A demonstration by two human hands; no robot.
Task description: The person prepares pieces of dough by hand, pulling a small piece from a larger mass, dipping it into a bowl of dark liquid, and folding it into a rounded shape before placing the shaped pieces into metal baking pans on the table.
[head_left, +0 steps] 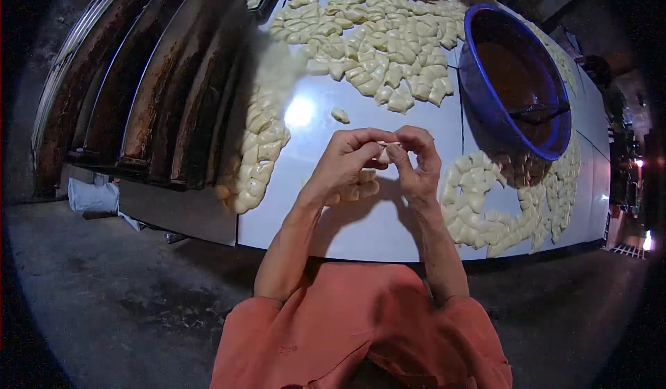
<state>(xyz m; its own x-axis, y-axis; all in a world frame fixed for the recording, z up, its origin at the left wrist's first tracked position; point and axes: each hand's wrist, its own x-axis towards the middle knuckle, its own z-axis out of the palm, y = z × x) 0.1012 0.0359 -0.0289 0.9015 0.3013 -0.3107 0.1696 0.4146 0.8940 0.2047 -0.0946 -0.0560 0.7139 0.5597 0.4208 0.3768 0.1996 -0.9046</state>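
Observation:
Over the white tabletop (374, 236), my left hand (350, 154) and my right hand (418, 166) meet with thumbs and forefingers pinched on a small piece of pale dough (384, 156). Most of that piece is hidden by the fingers. Just below my left hand lie several cut dough pieces (359, 191), partly covered by it. One lone dough piece (340, 116) rests on the table just beyond my hands.
A large mass of dough pieces (395, 35) spreads across the far table, with more dough (479, 202) at the right and along the left (257, 160). A blue basin (479, 77) of brown liquid stands right. Dark, stained trays (159, 84) stand in a row at left.

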